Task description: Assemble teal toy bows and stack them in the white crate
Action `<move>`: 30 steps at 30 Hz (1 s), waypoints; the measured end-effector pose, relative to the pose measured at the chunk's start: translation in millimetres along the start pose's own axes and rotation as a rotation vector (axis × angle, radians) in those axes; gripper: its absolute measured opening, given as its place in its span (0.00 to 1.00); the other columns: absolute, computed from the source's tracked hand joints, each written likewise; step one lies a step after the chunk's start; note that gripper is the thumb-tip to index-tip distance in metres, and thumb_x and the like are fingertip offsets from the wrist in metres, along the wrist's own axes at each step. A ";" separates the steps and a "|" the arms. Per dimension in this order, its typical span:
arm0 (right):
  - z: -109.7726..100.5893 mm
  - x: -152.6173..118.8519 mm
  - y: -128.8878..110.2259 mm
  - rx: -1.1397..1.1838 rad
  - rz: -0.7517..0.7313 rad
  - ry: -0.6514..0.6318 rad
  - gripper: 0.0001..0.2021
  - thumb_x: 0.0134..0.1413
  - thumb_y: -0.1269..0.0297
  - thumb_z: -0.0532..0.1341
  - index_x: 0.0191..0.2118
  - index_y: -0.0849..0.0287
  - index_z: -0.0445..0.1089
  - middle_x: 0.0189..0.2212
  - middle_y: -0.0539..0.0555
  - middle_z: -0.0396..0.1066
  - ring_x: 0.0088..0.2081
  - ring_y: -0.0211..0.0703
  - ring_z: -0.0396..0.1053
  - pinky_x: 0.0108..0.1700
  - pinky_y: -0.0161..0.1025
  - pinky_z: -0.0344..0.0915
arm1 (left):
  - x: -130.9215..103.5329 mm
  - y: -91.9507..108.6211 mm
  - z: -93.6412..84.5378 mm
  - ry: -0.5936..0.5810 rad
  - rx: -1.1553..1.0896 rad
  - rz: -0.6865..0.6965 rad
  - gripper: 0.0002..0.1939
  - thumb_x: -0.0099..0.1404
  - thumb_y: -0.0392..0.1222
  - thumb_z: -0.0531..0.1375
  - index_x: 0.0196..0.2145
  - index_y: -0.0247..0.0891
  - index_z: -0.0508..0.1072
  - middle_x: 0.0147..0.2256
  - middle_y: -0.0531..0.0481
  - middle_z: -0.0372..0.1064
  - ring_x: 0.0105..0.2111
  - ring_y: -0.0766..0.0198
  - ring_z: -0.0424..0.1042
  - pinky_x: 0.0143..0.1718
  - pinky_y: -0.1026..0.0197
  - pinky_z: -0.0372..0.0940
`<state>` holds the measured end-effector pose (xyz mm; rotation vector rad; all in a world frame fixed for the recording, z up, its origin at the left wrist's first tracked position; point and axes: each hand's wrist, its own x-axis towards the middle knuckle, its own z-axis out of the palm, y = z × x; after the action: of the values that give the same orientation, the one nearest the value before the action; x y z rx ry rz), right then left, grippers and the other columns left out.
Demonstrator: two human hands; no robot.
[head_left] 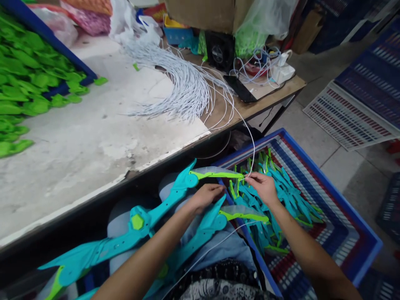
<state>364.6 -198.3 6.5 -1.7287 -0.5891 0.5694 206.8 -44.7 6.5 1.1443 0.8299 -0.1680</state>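
Two turquoise toy bows with lime-green tips lie across my lap, the far bow [150, 216] and the near bow [200, 241]. My right hand [265, 189] pinches a white cord [253, 148] at the lime-green tip [218, 175] of the far bow. My left hand [208, 196] is between the two bows, its fingers curled close beside the far one; what they hold, if anything, is hidden. Another white cord [215, 243] runs from the near bow's green tip [246, 216] back toward my body.
On the table [93, 166] lies a large bundle of white cords [187, 83]. A blue crate of green parts [34, 66] stands at left. More turquoise bows [281, 187] fill part of a blue-rimmed basket [353, 250] at right. A phone [240, 88] and a fan [220, 52] are behind.
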 end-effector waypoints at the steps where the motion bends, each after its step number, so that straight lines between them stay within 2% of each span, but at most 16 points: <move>1: 2.3 -0.6 1.9 -0.025 -0.031 0.000 0.10 0.45 0.55 0.65 0.29 0.57 0.76 0.27 0.52 0.75 0.28 0.40 0.69 0.31 0.37 0.67 | 5.6 -3.4 0.8 -0.027 -0.095 -0.056 0.09 0.58 0.41 0.64 0.34 0.33 0.77 0.30 0.46 0.76 0.32 0.60 0.74 0.33 0.61 0.65; 4: 6.0 -0.5 1.9 -0.092 -0.101 -0.006 0.08 0.49 0.58 0.64 0.30 0.56 0.76 0.29 0.52 0.75 0.31 0.42 0.71 0.35 0.39 0.67 | 23.3 -3.7 9.1 -0.060 -0.303 -0.133 0.07 0.61 0.35 0.62 0.38 0.31 0.76 0.30 0.44 0.76 0.29 0.63 0.75 0.33 0.62 0.67; 8: 6.2 -0.5 -0.6 -0.142 -0.139 -0.023 0.08 0.50 0.58 0.63 0.30 0.56 0.76 0.29 0.52 0.75 0.31 0.42 0.71 0.35 0.39 0.67 | 37.6 2.7 21.6 -0.143 -0.415 -0.136 0.04 0.63 0.32 0.60 0.35 0.29 0.76 0.28 0.43 0.75 0.26 0.64 0.75 0.32 0.63 0.68; 14: 6.6 -1.2 -1.9 -0.259 -0.258 -0.017 0.07 0.54 0.61 0.61 0.31 0.56 0.76 0.29 0.53 0.75 0.32 0.43 0.71 0.35 0.39 0.67 | 44.0 6.2 31.8 -0.193 -0.388 -0.136 0.10 0.65 0.32 0.58 0.28 0.27 0.76 0.26 0.43 0.75 0.25 0.66 0.74 0.32 0.64 0.69; 18: 7.5 -0.9 -2.6 -0.363 -0.379 -0.034 0.08 0.57 0.62 0.59 0.32 0.55 0.76 0.31 0.54 0.75 0.34 0.44 0.71 0.39 0.42 0.68 | 47.4 4.1 33.9 -0.243 -0.391 -0.124 0.08 0.63 0.34 0.61 0.27 0.27 0.76 0.26 0.43 0.74 0.25 0.66 0.73 0.32 0.64 0.68; 23: 9.7 -1.0 1.1 -0.474 -0.480 -0.086 0.09 0.59 0.63 0.58 0.33 0.55 0.75 0.31 0.54 0.73 0.35 0.45 0.70 0.39 0.43 0.68 | 47.9 4.2 34.7 -0.325 -0.402 -0.096 0.07 0.62 0.36 0.63 0.29 0.28 0.76 0.26 0.43 0.74 0.26 0.66 0.73 0.33 0.65 0.68; 26: 11.0 0.9 5.7 -0.517 -0.531 -0.050 0.08 0.59 0.63 0.58 0.35 0.55 0.75 0.37 0.57 0.72 0.41 0.47 0.69 0.43 0.46 0.69 | 49.0 5.4 38.2 -0.303 -0.359 -0.092 0.07 0.60 0.38 0.65 0.28 0.29 0.75 0.25 0.44 0.74 0.26 0.66 0.73 0.34 0.64 0.67; 30: 11.2 5.2 14.3 -0.532 -0.554 -0.154 0.09 0.59 0.63 0.57 0.44 0.55 0.71 0.42 0.58 0.73 0.45 0.49 0.70 0.47 0.49 0.70 | 48.0 3.4 40.1 -0.204 -0.233 -0.059 0.11 0.57 0.41 0.66 0.24 0.30 0.72 0.22 0.45 0.71 0.23 0.64 0.72 0.31 0.62 0.67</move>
<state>362.7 -189.7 -10.2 -1.8972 -1.3691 0.1506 261.9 -63.8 -16.2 0.8690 0.6826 -0.2273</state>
